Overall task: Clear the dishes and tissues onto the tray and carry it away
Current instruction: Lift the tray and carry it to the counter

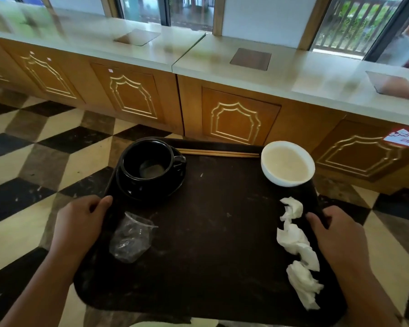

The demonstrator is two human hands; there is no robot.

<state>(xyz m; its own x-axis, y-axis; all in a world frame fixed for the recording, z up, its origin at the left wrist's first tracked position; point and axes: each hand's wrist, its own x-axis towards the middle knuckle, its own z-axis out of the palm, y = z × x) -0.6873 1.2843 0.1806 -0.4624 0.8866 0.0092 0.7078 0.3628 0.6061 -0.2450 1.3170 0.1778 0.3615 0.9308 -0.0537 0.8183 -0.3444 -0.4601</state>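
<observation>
Tray (pixel 210 244) before wooden counter (pixel 234 119)

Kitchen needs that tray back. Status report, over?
Left hand and right hand grip the tray edges. Black cup, white bowl, chopsticks, tissues, plastic wrapper loaded. Cabinets ahead.

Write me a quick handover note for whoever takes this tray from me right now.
Left hand grips the tray's left edge, right hand its right edge. On the tray: black cup on its saucer, chopsticks, white bowl, tissues, crumpled plastic wrapper. Loading is done; the tray is held over the floor. Left: carry it away, level.
</observation>
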